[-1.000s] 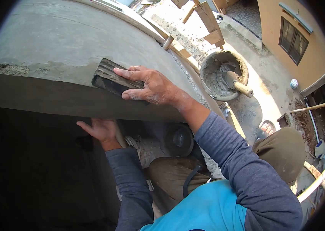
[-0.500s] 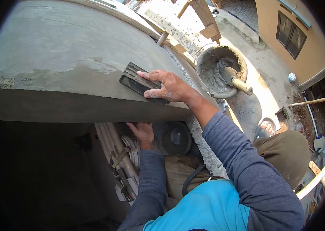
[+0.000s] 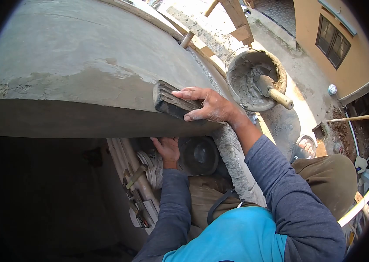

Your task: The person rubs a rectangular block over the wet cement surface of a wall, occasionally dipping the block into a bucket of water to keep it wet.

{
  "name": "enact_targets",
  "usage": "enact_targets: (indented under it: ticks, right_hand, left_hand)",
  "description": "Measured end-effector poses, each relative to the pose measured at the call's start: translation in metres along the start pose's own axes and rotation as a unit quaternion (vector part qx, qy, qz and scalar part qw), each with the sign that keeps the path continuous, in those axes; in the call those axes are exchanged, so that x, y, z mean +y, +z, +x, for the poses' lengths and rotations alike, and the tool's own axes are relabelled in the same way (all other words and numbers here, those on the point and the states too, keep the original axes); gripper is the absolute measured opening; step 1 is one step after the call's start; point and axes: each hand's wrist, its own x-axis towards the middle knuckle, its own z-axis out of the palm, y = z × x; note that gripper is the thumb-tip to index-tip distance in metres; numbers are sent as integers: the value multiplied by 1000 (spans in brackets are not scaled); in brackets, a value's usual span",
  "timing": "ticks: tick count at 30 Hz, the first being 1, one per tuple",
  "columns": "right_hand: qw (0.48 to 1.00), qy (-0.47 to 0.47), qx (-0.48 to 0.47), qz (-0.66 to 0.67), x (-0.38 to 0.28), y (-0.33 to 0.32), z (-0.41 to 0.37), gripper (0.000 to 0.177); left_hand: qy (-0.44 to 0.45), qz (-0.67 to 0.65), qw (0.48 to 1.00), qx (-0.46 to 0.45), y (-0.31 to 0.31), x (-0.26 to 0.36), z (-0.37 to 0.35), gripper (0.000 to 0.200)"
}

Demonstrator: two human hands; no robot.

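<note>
My right hand (image 3: 213,105) grips a black grooved float (image 3: 167,101), thumb on the near side and fingers over its back. The float lies along the edge between the plastered upper surface (image 3: 79,48) and the darker, narrow face (image 3: 84,118) below. A damp, darker band of plaster borders that edge. Beneath the narrow face, my left hand (image 3: 167,150) is raised with its palm showing and thumb spread; its fingertips are hidden behind the lower edge.
At the right a bucket (image 3: 283,81) holds wet mortar and a wooden-handled trowel (image 3: 279,98). Poles (image 3: 134,159) and a dark round tub (image 3: 200,155) are below the ledge. A rough concrete edge (image 3: 237,168) runs beside my right arm.
My right hand has slid the float to the right along the edge and slightly down. The left hand stays under the ledge, with a small shift right in the view.
</note>
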Motion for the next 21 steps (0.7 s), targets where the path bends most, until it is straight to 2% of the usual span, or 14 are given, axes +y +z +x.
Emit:
enact_targets:
  ticks: [1, 4, 5, 7, 8, 9, 11, 13, 15, 16, 19, 21]
  right_hand:
    - [1000, 6, -3, 4, -11, 6, 6, 72]
    - [990, -112, 45, -75, -43, 18, 31, 73]
    - [989, -113, 49, -76, -42, 18, 34, 73]
    - [985, -12, 93, -147, -39, 19, 39, 71]
    - [980, 66, 83, -171, -46, 15, 34, 71]
    - [980, 66, 81, -170, -33, 17, 36, 71]
    - [961, 147, 196, -129, -12, 26, 38, 73]
    - [960, 148, 197, -135, -12, 28, 39, 72]
    - [991, -24, 119, -59, -36, 27, 41, 70]
    - [994, -39, 74, -67, -51, 22, 35, 69]
    - [997, -38, 19, -65, -26, 9, 21, 70]
    - [998, -17, 31, -51, 7, 4, 13, 71]
  left_hand:
    - [0, 8, 1000, -18, -5, -1, 2, 88]
    - [-2, 9, 1000, -29, -8, -2, -7, 87]
    - [2, 2, 1000, -25, -5, -1, -7, 88]
    - [-4, -4, 999, -31, -3, 0, -8, 88]
    - [-9, -13, 999, -31, -3, 0, -9, 88]
    - [-7, -13, 999, -29, -4, 0, -8, 88]
    - [-11, -9, 999, -43, -11, -3, -7, 87]
    - [-14, -4, 999, -49, -18, -6, -6, 86]
    - [-10, -3, 998, -61, -15, -4, -4, 85]
    - [-7, -6, 999, -48, -8, -2, -6, 85]
    - [-3, -15, 1000, -25, -4, 0, -6, 85]
    - [-3, -20, 1000, -16, -7, 0, -5, 85]
